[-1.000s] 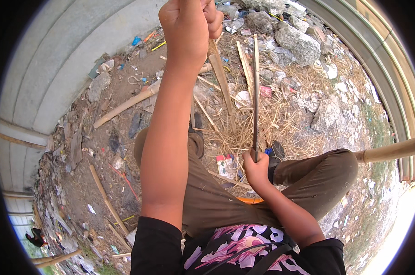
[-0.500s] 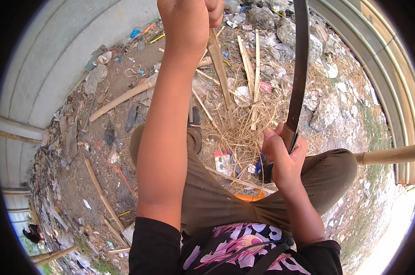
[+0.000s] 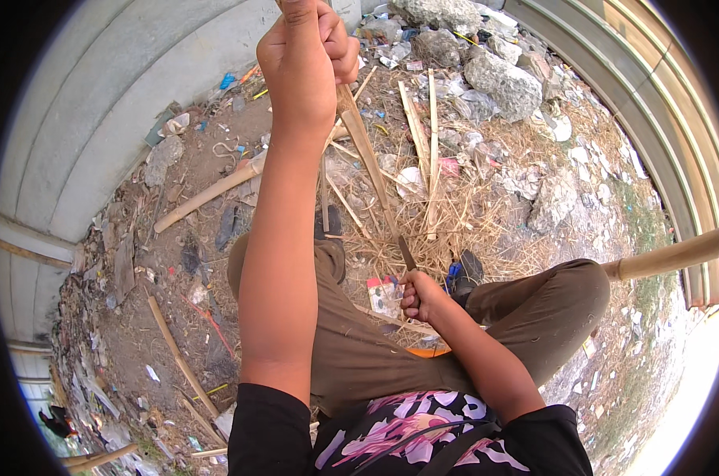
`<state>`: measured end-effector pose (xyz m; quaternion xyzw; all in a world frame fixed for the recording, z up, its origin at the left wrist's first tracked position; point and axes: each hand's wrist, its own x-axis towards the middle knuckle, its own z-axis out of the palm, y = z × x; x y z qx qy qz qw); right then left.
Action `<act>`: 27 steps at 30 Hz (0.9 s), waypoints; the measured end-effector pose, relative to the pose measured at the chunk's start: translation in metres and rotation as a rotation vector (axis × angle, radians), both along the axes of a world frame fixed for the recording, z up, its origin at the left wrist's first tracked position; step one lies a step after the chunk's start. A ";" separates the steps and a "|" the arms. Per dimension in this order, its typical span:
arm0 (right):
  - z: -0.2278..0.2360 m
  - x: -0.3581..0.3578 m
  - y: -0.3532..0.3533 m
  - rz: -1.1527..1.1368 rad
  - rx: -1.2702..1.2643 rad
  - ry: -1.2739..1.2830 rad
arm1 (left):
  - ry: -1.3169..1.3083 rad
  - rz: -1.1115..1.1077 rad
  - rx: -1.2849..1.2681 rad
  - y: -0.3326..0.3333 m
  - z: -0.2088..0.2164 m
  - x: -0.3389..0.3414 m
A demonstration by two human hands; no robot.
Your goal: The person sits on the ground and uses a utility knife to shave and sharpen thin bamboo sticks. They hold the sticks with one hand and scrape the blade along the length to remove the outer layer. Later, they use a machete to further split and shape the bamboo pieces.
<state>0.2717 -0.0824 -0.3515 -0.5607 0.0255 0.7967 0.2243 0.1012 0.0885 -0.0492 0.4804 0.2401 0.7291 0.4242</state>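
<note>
Tan strip [image 3: 365, 147] fills clenched left hand [image 3: 302, 75]; clenched right hand [image 3: 424, 297] grips knife [image 3: 407, 253].

The top edge cuts off the upper end of a wooden strip [image 3: 367, 151], its gripped stretch hidden inside the left hand [image 3: 305, 67]. At center, the right hand [image 3: 423, 296] covers the handle of a knife [image 3: 407, 252]; whether the blade's tip touches the strip cannot be told. The left forearm [image 3: 280, 278] masks part of a bamboo pole [image 3: 217, 190], while a second pole [image 3: 669, 258], at right, disappears behind a bent knee [image 3: 588, 282]. The legs mostly conceal an orange object [image 3: 428, 351]. A dark shape [image 3: 56, 422], lower left, is too small to identify; the bottom edge crops the printed shirt [image 3: 423, 428].
</note>
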 end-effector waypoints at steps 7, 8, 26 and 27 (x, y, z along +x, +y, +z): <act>0.106 -0.002 0.004 0.042 0.804 -0.287 | 0.196 0.179 0.149 -0.030 0.016 0.011; 0.111 -0.004 0.003 0.027 0.995 -0.371 | 0.193 0.177 0.165 -0.039 0.025 0.012; 0.253 -0.005 -0.073 -0.599 1.795 -0.044 | 0.055 0.114 0.275 -0.138 0.076 0.034; 0.252 -0.008 -0.084 -0.610 1.745 0.000 | 0.051 0.118 0.276 -0.144 0.075 0.040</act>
